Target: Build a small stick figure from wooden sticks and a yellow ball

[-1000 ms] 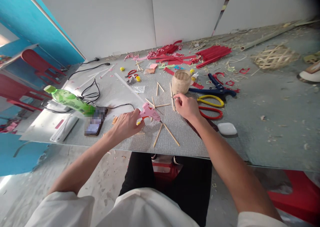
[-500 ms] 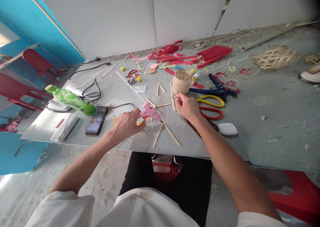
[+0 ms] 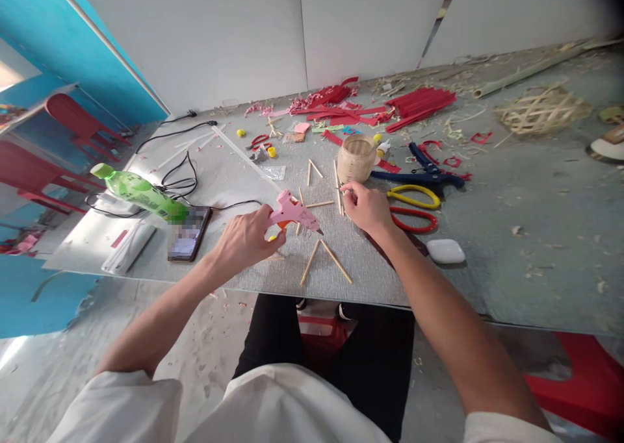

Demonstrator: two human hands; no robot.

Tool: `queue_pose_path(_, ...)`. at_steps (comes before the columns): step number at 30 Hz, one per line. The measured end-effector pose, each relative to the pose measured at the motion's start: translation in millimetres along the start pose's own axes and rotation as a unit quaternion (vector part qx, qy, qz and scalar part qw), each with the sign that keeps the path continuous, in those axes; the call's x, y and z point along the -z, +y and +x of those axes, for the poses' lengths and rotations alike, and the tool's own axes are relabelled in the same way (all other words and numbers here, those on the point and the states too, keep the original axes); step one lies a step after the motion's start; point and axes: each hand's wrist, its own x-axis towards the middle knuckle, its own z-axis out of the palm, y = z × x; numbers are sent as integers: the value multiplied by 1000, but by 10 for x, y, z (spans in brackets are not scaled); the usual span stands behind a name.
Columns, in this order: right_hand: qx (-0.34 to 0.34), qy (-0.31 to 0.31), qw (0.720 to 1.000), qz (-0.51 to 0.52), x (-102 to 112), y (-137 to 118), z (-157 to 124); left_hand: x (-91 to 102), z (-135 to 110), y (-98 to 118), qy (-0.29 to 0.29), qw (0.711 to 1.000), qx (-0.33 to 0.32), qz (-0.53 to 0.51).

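Fingers of the left hand gripped a pink glue gun, which partly hid some crossed sticks. Its long axis slanted down rightward, the nozzle near the tip of a V-shaped stick pair on the tabletop, nearer the left hand. Beside a woven cup, the right hand had curled fingers; whether they pinched anything was unclear.
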Motion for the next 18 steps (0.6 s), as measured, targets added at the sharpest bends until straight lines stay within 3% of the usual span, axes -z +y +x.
queue_pose_path(6,0,4,1000,-4,-23,25,8,154,5,-36,55,997,15,-45)
queue_pose_path(11,-8,4,1000,-3,-17,23,15,313,32,-123,114,975,58,-180)
queue_pose_path(14,-15,4,1000,-4,-17,24,18,391,54,-196,159,933,93,-309)
queue_pose_path(18,-15,3,1000,-3,-17,26,23,513,124,-303,177,842,99,-500)
